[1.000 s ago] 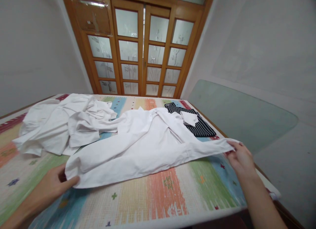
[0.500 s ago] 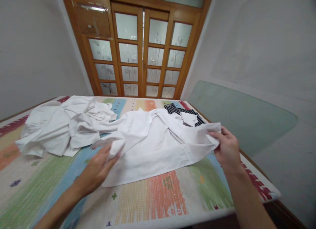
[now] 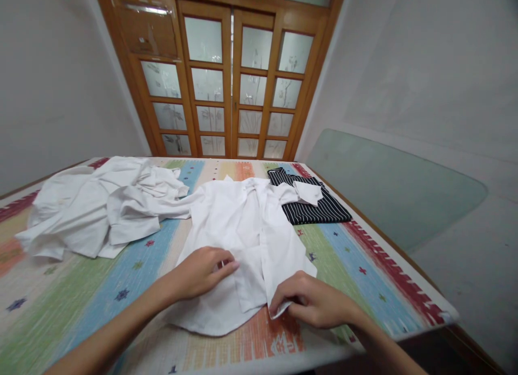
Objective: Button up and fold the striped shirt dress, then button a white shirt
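Observation:
A white long-sleeved shirt [image 3: 210, 213] lies spread on the patterned cloth, its collar at the far side and its hem toward me. My left hand [image 3: 206, 272] rests over the left front panel, with thumb and forefinger pinched at the fabric. At the lower right hem, my right hand [image 3: 309, 299] is closed on the front edge, and a small fold of cloth shows beneath its fingers. The shirt's left sleeve reaches toward a pile of white garments [image 3: 84, 208]. Its right cuff [image 3: 308, 192] lies on a folded black-and-white striped garment [image 3: 318, 213].
A multicoloured cloth [image 3: 154, 267] covers the table, whose near edge runs across the bottom. Behind the table stand wooden doors with glass panes [image 3: 232, 89]. Against the right wall leans a greenish glass panel [image 3: 388, 181].
My right hand has moved left and toward me, bringing its front panel inward. My left hand has moved right, and the shirt front now lies flatter. More of the striped garment shows.

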Demonstrator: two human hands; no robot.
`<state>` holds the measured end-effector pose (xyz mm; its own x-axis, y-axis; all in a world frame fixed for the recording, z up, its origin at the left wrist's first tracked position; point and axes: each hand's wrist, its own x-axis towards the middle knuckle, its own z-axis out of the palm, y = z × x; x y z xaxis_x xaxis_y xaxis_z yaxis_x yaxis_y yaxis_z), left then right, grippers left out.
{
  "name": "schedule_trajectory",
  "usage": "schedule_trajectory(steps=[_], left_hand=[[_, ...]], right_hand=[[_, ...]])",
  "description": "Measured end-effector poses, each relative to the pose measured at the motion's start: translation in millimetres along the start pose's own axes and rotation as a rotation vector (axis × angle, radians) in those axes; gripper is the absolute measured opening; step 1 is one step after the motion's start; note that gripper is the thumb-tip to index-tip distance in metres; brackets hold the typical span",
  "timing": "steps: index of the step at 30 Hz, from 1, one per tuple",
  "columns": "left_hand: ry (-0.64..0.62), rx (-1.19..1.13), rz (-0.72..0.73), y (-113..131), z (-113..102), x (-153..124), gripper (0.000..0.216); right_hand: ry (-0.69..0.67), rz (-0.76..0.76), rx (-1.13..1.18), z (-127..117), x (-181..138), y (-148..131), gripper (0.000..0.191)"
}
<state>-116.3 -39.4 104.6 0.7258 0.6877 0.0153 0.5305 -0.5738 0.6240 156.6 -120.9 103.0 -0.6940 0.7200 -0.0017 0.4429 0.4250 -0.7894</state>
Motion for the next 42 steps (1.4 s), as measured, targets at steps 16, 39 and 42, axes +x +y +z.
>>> schedule_trajectory(steps=[16, 39, 42], left_hand=[[0.197, -0.832, -0.477, -42, 41, 179, 0.038], [0.697, -0.691, -0.397, -128, -11, 142, 0.047], [0.668, -0.654, -0.386, -131, -10, 141, 0.046]], right_hand=[[-0.003, -0.372, -0.137, 36, 0, -1, 0.04], [0.642, 0.298, -0.678, 9, -32, 81, 0.029], [0.684, 0.276, -0.648, 7, -26, 85, 0.022]])
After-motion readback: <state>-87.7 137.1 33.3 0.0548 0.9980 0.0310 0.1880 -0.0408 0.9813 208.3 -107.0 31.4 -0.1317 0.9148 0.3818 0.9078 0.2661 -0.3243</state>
